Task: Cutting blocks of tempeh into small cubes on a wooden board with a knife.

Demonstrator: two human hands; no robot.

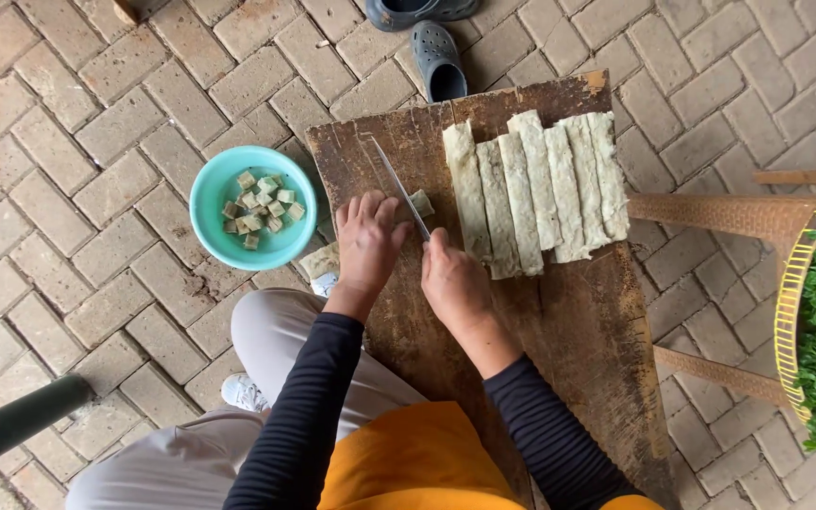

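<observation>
Orange apron point(417, 463) fills the lower edge. Left hand point(367, 244) lies flat, fingers together, on a pale cut piece point(419, 203). Right hand point(452, 280) grips a thin steel knife point(400, 189), blade beside the left fingers, on the worn wooden board point(578, 321).

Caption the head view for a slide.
Right hand slices with a knife beside left hand on worn wooden board.
</observation>
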